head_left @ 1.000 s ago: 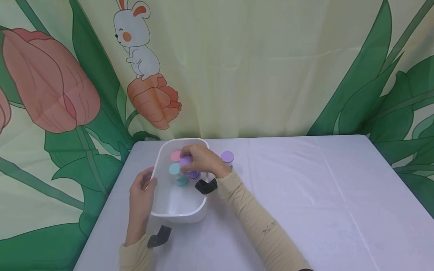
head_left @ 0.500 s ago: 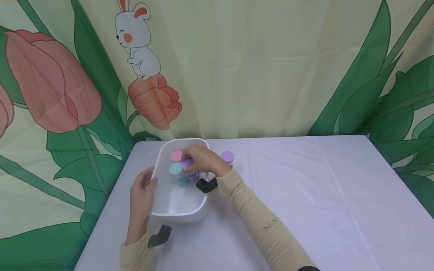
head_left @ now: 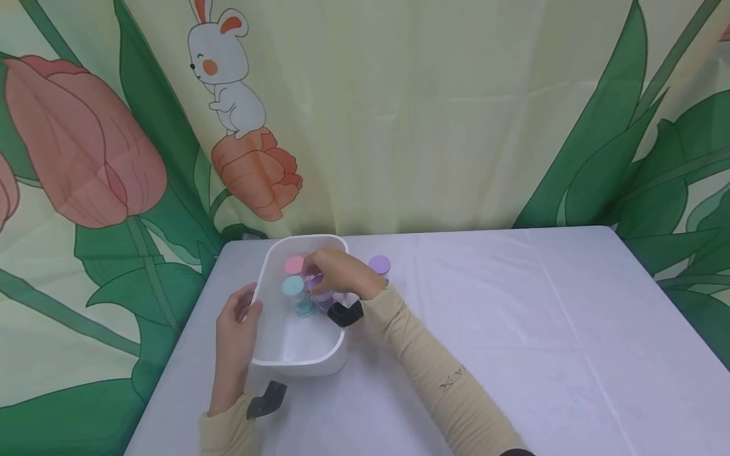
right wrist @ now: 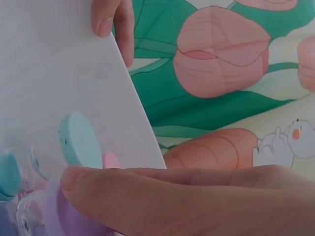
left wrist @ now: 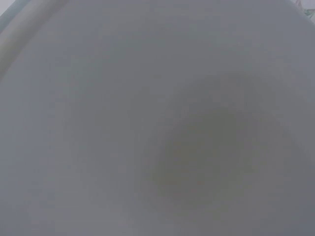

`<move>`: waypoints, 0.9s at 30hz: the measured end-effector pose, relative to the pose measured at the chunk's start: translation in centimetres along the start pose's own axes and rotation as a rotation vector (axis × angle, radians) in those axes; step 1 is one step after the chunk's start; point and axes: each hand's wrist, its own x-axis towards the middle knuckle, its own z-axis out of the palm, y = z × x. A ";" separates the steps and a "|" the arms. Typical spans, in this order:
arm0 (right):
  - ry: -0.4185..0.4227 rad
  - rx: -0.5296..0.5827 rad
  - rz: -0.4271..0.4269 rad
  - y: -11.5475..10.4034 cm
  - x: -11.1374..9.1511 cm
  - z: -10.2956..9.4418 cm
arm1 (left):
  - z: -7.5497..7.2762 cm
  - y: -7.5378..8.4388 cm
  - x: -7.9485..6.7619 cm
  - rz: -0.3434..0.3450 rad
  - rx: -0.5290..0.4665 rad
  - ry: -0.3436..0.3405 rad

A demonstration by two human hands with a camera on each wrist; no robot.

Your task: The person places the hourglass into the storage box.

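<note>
My left hand (head_left: 236, 329) holds the left wall of a white plastic bin (head_left: 331, 364), with the thumb over the inner side. Inside the bin, my right hand (head_left: 342, 272) pinches the purple cap of a sand timer (right wrist: 59, 216), which stands upright. Beside it is a sand timer with teal caps (head_left: 293, 286); its clear glass bulb shows in the right wrist view. Behind that one, a pink-capped sand timer (head_left: 294, 265) is partly hidden by its neighbours and my hand. The left wrist view shows only a blurred pale surface.
Another purple-capped sand timer (head_left: 379, 265) stands on the table just right of the bin, partly behind my right wrist. A white cloth (head_left: 485, 329) covers the table. A printed curtain (head_left: 433, 126) hangs behind the table's back edge.
My right hand has lowered the purple-capped sand timer slightly, deeper into the bin beside the teal one. My left hand stays on the bin wall.
</note>
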 end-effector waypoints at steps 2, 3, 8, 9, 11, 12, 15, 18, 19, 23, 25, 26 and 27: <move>-0.004 0.023 -0.004 0.0 -0.1 -0.1 | 0.0 0.0 0.0 -0.004 0.001 -0.002; -0.007 0.043 -0.007 0.0 -0.1 -0.1 | 0.0 0.0 0.0 -0.003 0.002 -0.002; -0.007 0.175 0.001 0.0 -0.5 -0.6 | 0.0 0.1 0.0 0.002 0.002 -0.004; -0.005 0.194 0.001 0.0 -0.6 -0.7 | 0.0 0.1 0.0 0.003 0.000 -0.003; 0.000 0.201 0.003 0.1 -0.8 -1.0 | 0.0 0.1 -0.1 0.009 -0.002 0.001; 0.000 0.197 -0.003 0.1 -0.8 -1.1 | 0.0 0.1 -0.1 0.012 -0.003 0.004; 0.002 0.175 -0.011 0.1 -1.1 -1.3 | 0.0 0.2 -0.2 0.016 -0.002 0.011; 0.009 0.151 -0.018 0.1 -1.4 -1.6 | 0.0 0.2 -0.2 0.011 0.001 0.010; 0.011 0.148 -0.020 0.1 -1.5 -1.8 | 0.0 0.3 -0.3 0.009 0.003 0.010; 0.020 0.138 -0.034 0.3 -1.9 -2.2 | 0.0 0.3 -0.2 0.005 0.004 0.012; 0.023 0.149 -0.027 0.5 -2.2 -2.4 | 0.0 0.3 -0.2 0.005 0.006 0.015; 0.026 0.149 -0.026 0.6 -2.3 -2.5 | 0.0 0.2 -0.2 0.006 0.006 0.015; 0.030 0.157 -0.025 0.7 -2.5 -2.6 | 0.0 0.2 -0.2 0.006 0.007 0.016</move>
